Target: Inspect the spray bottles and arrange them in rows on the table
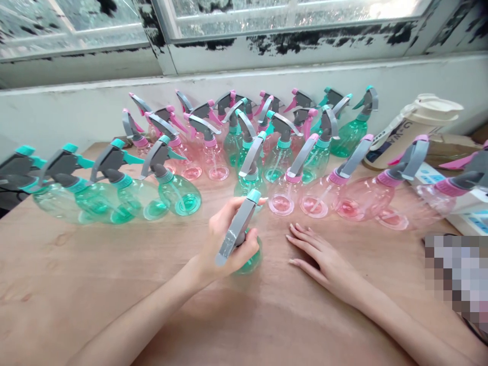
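Observation:
My left hand (224, 244) is wrapped round the neck of a green spray bottle (253, 262) with a grey and teal trigger head. The bottle stands at the middle of the wooden table (95, 284), its upper body partly hidden by my fingers. To its right, my right hand (318, 251) lies flat on the wood, fingers stretched out and holding nothing. Just beyond that hand stands a pink spray bottle (281, 202), first in a row of pink ones. A row of green spray bottles (181, 195) runs off to the left.
Several more pink and green spray bottles (217, 165) crowd together behind, towards the white wall (76, 109) under the window. A beige tumbler (415, 122) stands at the back right, near a cardboard box (452, 147). A pixelated patch covers something at the right edge.

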`<state>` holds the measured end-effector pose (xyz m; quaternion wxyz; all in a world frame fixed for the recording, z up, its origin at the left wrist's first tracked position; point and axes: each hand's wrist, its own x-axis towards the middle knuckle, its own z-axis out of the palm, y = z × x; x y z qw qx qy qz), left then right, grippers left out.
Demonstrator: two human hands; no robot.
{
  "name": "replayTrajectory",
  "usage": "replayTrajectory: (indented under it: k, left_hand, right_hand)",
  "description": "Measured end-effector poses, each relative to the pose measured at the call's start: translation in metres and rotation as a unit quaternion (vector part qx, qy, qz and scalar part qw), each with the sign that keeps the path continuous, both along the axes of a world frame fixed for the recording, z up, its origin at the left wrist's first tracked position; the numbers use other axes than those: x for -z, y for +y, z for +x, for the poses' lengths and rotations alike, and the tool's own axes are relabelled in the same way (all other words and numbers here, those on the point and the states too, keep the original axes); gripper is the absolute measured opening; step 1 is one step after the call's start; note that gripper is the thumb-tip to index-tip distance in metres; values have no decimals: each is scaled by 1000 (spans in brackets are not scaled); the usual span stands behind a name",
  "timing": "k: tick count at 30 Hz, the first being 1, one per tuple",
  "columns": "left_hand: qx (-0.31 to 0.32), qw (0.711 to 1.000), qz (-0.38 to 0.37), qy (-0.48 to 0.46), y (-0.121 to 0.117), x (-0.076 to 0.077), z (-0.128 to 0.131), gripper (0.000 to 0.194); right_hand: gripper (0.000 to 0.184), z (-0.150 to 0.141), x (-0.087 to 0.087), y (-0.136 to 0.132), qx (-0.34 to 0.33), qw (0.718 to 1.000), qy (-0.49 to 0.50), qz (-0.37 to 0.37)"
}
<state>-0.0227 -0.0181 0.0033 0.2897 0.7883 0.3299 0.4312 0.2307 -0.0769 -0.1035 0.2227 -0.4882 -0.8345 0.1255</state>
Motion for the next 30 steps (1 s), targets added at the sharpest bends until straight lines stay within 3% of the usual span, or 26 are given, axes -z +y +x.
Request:
replayTrajectory:
  k: [10, 19, 30]
  left_hand:
    - [44, 999, 11, -11, 6, -1, -2, 47]
    - [40, 999, -2, -9, 6, 1, -3, 43]
    - [-2, 997, 18, 71, 6, -14, -4, 12]
  right_hand:
    - [48, 0, -3, 0, 3, 1000, 7, -15]
    - [48, -1, -4, 0, 6, 999, 21, -24]
    - [48, 0, -5, -1, 6, 999, 29, -23]
